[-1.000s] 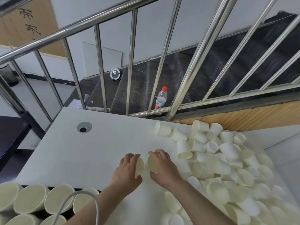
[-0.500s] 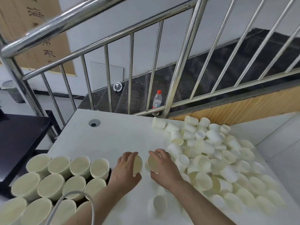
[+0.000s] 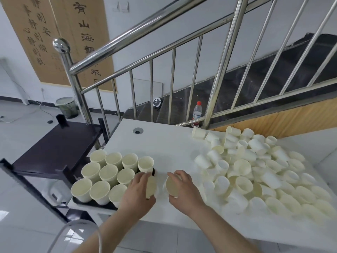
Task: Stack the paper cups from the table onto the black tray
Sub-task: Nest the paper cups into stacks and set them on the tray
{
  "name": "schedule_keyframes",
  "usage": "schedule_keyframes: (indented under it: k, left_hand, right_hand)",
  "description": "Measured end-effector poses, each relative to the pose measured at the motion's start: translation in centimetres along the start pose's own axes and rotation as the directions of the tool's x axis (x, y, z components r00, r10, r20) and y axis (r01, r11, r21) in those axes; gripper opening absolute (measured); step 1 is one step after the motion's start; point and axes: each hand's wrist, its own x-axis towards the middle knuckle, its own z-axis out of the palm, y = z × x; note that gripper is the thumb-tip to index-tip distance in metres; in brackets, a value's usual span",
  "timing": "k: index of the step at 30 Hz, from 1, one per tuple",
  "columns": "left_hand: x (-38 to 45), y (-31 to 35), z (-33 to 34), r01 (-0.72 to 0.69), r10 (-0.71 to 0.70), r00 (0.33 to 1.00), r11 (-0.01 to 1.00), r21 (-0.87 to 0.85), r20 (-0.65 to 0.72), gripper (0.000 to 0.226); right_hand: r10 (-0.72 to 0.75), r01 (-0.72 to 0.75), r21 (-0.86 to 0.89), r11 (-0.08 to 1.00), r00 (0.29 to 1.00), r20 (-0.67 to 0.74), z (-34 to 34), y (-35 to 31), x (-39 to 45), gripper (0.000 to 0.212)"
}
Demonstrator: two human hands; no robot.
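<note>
Cups are gripped, one in the left hand [image 3: 137, 191] beside the black tray [image 3: 94, 203], one in the right hand [image 3: 183, 189] over the worktop [image 3: 164, 143]. Each should be lowered upright, squarely onto a stack [image 3: 145, 164].

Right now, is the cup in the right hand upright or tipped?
Tipped. The cup in the right hand lies on its side, its open mouth facing the left hand.

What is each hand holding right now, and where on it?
Each grips one paper cup by its side wall: left hand its cup, right hand its cup.
</note>
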Motion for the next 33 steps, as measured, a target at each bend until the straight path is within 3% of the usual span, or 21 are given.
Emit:
schedule_keyframes:
  k: [7, 15, 25, 33]
  left_hand:
    - [-0.9, -5.5, -3.1, 0.044, -0.043, 0.999, 0.997, 0.057, -0.024, 0.072]
    - [0.4, -10.7, -4.9, 0.023, -0.033, 0.996, 0.993, 0.112, 0.085, 0.071]
    - [3.1, -13.0, -3.8, -0.034, -0.006, 0.961, 0.99, 0.139, 0.277, 0.075]
    - [3.4, -13.9, -3.2, -0.034, -0.021, 0.946, 0.986, 0.164, 0.323, 0.07]
  right_hand:
    - [-0.03, 0.029, 0.013, 0.999, 0.999, 0.033, 2.7, -4.9, 1.3, 0.071]
    - [0.011, -0.013, 0.018, 1.0, 0.995, 0.099, 6.1, -8.9, 3.9, 0.071]
    - [0.091, -0.082, -0.056, 0.995, 0.978, 0.188, 8.5, -9.8, 6.0, 0.073]
    - [0.135, -0.121, -0.079, 0.99, 0.97, 0.204, 9.6, -9.2, 6.2, 0.065]
